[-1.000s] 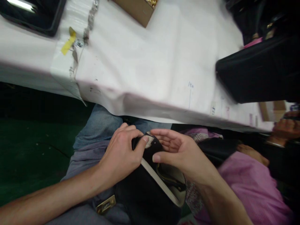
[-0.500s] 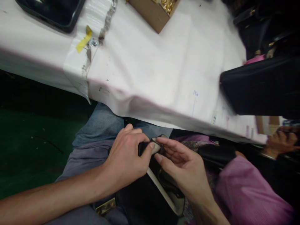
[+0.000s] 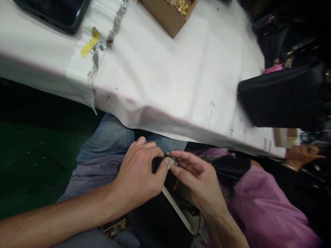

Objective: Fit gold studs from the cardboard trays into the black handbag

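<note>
The cardboard box [image 3: 169,13] and dark tray [image 3: 55,12] run off the top edge; the left hand [image 3: 138,175] covers much of the black bag [image 3: 157,220]; whatever its thumb presses stays too small to tell.

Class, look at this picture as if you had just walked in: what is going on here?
A seated person works on a black bag lying on their lap below the paper-covered table. The left hand pinches a small black piece at the bag's top, and the right hand meets it with thumb and fingertips. Another person in a pink sleeve sits alongside.
</note>
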A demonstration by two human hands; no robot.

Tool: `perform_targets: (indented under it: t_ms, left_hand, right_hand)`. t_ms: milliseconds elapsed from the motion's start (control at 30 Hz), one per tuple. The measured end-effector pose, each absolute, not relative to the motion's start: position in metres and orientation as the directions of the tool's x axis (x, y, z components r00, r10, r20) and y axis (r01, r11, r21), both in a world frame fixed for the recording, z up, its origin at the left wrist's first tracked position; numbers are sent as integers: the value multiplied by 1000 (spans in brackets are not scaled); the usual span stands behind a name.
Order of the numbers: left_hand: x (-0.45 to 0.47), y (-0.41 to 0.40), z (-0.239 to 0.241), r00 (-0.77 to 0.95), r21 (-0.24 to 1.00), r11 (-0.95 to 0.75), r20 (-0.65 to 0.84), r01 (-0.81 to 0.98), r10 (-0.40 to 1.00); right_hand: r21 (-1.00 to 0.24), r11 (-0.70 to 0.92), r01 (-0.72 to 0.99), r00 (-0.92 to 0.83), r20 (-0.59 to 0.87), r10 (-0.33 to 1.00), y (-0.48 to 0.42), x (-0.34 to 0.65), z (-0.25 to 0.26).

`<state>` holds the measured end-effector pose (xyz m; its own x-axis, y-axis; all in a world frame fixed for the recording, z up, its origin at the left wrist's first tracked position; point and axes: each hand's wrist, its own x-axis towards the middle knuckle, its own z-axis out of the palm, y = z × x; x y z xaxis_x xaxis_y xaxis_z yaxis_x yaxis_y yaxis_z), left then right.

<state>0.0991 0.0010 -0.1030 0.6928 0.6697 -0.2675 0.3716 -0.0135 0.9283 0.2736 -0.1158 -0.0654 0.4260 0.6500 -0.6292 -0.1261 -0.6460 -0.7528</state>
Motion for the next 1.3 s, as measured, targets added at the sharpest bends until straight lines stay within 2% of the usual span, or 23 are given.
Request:
perform_targets:
  t_ms: [167, 400, 667, 967, 1300]
  left_hand:
    - [98, 0, -104, 695, 929, -10, -269, 369, 667]
    - [97, 0, -106, 714, 931, -26, -261, 364, 650]
    - [94, 3, -110, 748, 942, -25, -250, 336, 615]
    - [89, 19, -111, 839, 963, -49, -207, 267, 503]
    - [94, 16, -111, 801, 956, -72, -195, 283, 566]
  right_hand:
    - [-755, -640, -146, 408, -635, 656, -109, 273, -67]
    - [-697, -695, -177, 379, -700, 606, -107, 274, -67]
    - [-711, -702, -17, 383, -653, 653, -106, 271, -60]
    - [-732, -663, -158, 317, -673, 668, -98, 274, -62]
    - [-742, -665, -86, 278, -658, 699, -100, 285, -62]
